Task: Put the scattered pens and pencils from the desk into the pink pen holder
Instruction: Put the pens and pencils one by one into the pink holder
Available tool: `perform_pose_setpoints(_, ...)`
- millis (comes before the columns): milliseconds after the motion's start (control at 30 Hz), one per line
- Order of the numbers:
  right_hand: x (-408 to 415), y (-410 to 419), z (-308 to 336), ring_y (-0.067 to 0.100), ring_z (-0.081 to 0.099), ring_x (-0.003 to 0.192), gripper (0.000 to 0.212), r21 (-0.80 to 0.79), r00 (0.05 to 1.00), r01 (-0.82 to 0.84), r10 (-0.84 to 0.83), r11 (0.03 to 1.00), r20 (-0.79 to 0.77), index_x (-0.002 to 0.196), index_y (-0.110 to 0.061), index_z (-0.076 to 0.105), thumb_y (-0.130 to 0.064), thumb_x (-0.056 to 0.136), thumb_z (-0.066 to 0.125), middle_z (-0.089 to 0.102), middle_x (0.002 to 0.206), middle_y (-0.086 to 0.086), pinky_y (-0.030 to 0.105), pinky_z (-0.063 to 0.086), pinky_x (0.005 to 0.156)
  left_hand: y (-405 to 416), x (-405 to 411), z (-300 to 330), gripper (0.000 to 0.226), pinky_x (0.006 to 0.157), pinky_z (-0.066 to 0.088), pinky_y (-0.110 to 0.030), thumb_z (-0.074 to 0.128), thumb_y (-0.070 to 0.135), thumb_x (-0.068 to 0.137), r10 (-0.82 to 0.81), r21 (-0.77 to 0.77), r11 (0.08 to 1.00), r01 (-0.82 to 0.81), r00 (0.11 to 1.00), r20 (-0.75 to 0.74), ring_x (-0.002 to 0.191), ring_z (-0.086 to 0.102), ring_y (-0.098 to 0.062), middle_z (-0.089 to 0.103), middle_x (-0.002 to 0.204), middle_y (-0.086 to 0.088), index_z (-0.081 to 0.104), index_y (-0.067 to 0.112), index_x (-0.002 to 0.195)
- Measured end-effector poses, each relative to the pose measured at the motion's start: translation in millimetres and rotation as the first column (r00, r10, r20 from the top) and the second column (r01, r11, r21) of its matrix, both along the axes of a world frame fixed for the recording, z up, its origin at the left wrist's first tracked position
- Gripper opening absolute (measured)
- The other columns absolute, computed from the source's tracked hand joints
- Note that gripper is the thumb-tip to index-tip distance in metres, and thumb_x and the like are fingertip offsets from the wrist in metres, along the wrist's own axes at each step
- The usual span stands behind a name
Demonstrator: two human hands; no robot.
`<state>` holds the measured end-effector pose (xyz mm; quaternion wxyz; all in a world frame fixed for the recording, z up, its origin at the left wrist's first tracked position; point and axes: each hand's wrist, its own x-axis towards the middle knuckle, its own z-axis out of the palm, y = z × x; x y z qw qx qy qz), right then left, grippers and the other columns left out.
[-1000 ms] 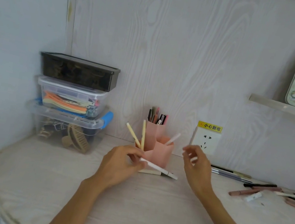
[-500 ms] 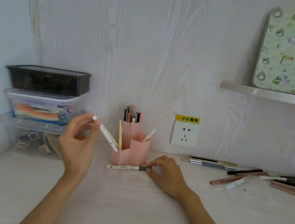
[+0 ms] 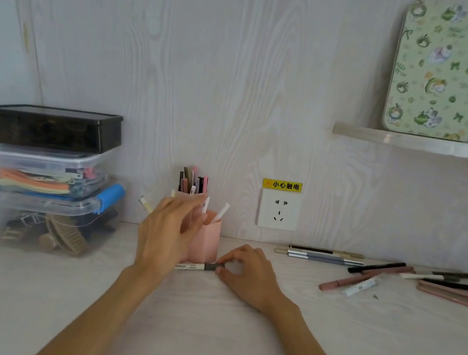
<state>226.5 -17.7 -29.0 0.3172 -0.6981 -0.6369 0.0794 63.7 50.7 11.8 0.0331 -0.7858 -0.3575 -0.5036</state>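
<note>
At centre frame the right hand (image 3: 248,269) pinches the white pen (image 3: 196,266) lying against the pink pen holder (image 3: 207,239), while the open left hand (image 3: 168,228) crowds it, risking a tip-over.

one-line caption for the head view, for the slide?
Right hand pinches a white pen lying before the pink pen holder; left hand open at the holder.

Pink holder (image 3: 206,239) stands upright at the wall, its compartments already holding pens. A white pen (image 3: 197,266) with a dark cap lies flat just before it. More pens (image 3: 377,272) lie scattered on the desk to the right.
</note>
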Motion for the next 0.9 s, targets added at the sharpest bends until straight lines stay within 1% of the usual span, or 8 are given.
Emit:
perform_pose_setpoints(133,4.0,2.1,1.4,0.008,0.056,0.091,0.008,0.015,0.965,-0.025,0.028,1.0,-0.259,0.087,-0.036,0.069,-0.034,0.08,0.065,0.066,0.092,-0.013,0.028,0.045,0.088,7.4,-6.8,-2.9,0.047,0.089,0.048,-0.038,0.064,0.03,0.086,0.113,0.039,0.993,-0.11,0.99,-0.087,0.115,0.05,-0.021,0.06,0.124,0.0,0.053,0.023,0.131)
perform_pose_setpoints(267,7.9,-0.4,14.7,0.003,0.062,0.072,0.008,0.153,0.77,0.015,0.086,0.988,-0.633,0.091,-0.019,0.068,-0.016,0.087,0.062,0.069,0.085,0.0,0.01,0.047,0.066,0.1,-33.7,-22.9,0.047,0.084,0.047,-0.04,0.065,0.033,0.085,0.157,-0.16,0.977,-0.139,0.982,0.109,0.109,0.054,-0.025,0.059,0.118,-0.002,0.047,0.02,0.127)
perform_pose_setpoints(367,11.3,-1.7,23.2,-0.001,0.065,0.061,0.017,0.229,0.599,0.154,0.094,0.961,-0.795,0.104,-0.004,0.063,-0.008,0.09,0.055,0.068,0.082,0.005,0.01,0.051,0.063,-1.2,-47.5,-37.4,0.036,0.07,0.049,-0.035,0.064,0.042,0.083,0.149,-0.417,0.908,-0.047,0.965,0.215,0.09,0.058,-0.017,0.057,0.104,0.008,0.043,0.031,0.11)
perform_pose_setpoints(533,7.8,-17.6,52.5,0.003,0.069,0.068,0.016,0.385,0.412,0.51,0.174,0.77,-0.894,0.106,-0.01,0.057,-0.011,0.09,0.057,0.07,0.081,0.004,0.016,0.056,0.075,-4.3,-49.9,-46.5,0.032,0.081,0.042,-0.028,0.055,0.045,0.089,0.082,-0.659,0.752,0.022,0.989,0.127,0.096,0.059,-0.012,0.063,0.117,0.007,0.053,0.03,0.117)
perform_pose_setpoints(633,-3.9,-27.3,71.0,0.008,0.07,0.076,0.015,0.521,0.539,0.573,0.188,0.633,-0.821,0.103,-0.012,0.051,-0.012,0.089,0.059,0.07,0.083,0.005,0.022,0.056,0.08,-5.8,-50.1,-41.8,0.036,0.079,0.04,-0.028,0.051,0.051,0.089,0.065,-0.647,0.762,0.039,0.989,0.136,0.095,0.057,-0.007,0.063,0.118,0.011,0.053,0.033,0.12)
perform_pose_setpoints(700,-17.5,-24.8,79.9,0.012,0.07,0.078,0.013,0.59,0.645,0.518,0.17,0.619,-0.745,0.097,-0.014,0.05,-0.012,0.089,0.059,0.07,0.082,0.008,0.024,0.055,0.078,-5.3,-52.0,-40.7,0.038,0.078,0.039,-0.027,0.049,0.055,0.089,0.052,-0.653,0.756,0.041,0.991,0.123,0.098,0.058,-0.007,0.063,0.119,0.014,0.053,0.036,0.122)
perform_pose_setpoints(800,-32.5,-7.1,88.9,0.011,0.07,0.075,0.011,0.634,0.814,0.356,0.105,0.687,-0.571,0.09,-0.015,0.053,-0.014,0.086,0.063,0.071,0.078,0.004,0.025,0.054,0.073,-9.0,-50.6,-39.8,0.043,0.077,0.036,-0.025,0.048,0.055,0.089,0.014,-0.653,0.756,0.043,0.997,0.081,0.103,0.059,-0.007,0.061,0.121,0.016,0.051,0.037,0.128)
perform_pose_setpoints(900,-42.7,18.8,88.9,0.01,0.068,0.076,0.011,0.555,0.982,0.177,-0.109,0.813,-0.153,0.085,-0.019,0.057,-0.026,0.083,0.066,0.073,0.075,-0.005,0.034,0.052,0.071,-10.3,-50.3,-39.8,0.04,0.074,0.039,-0.025,0.058,0.044,0.087,0.03,-0.632,0.775,0.025,0.997,0.076,0.098,0.06,-0.008,0.061,0.121,0.014,0.05,0.032,0.125)
